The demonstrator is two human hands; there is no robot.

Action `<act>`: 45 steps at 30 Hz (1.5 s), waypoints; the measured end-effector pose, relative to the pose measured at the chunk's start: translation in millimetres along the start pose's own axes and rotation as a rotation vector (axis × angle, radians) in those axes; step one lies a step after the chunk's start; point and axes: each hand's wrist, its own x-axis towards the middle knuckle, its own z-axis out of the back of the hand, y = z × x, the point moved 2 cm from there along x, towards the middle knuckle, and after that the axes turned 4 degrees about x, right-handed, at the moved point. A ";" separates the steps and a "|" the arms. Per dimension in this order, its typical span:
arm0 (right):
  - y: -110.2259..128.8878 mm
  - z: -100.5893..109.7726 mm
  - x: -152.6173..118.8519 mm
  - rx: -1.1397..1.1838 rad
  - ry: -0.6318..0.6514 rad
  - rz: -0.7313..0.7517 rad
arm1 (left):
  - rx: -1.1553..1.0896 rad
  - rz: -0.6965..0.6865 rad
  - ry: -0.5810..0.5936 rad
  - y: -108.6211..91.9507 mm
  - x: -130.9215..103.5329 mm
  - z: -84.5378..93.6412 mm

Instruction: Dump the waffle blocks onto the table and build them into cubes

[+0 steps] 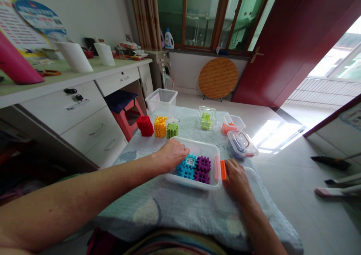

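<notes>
My left hand [174,154] reaches over the left rim of a clear plastic box [194,186], its fingers curled inside, beside the blue waffle blocks [187,173]. What those fingers hold, if anything, is hidden. Purple waffle blocks [203,170] lie in the box to the right of the blue ones. At the box's right side, my right hand [235,174] is closed at the orange latch [223,170], with its fingertips partly out of sight. A clear lid [255,183] lies on the cloth under and beside my right forearm.
Red [145,126], yellow [160,126] and green block stacks [172,130] stand behind the box. A larger clear bin [162,101] is farther back. Small clear boxes with green [207,114], orange [233,125] and dark contents [242,144] sit at back right. A patterned cloth [135,202] covers the table.
</notes>
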 end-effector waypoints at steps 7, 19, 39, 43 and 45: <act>2.1 1.4 -0.7 -0.015 -0.016 0.004 | -0.010 0.032 0.070 -9.4 8.7 -4.3; -2.4 -1.3 0.1 -0.003 0.009 0.003 | -0.062 0.050 0.031 -5.8 6.4 -2.0; 1.3 1.4 0.1 -0.007 0.006 -0.008 | -0.334 0.135 -0.227 58.5 -13.5 47.8; 2.3 1.1 -0.3 -0.014 -0.003 -0.015 | -0.287 0.267 -0.280 95.6 -7.2 43.2; 2.4 0.6 -0.6 -0.014 -0.010 -0.009 | -0.225 0.277 -0.195 106.8 2.1 32.7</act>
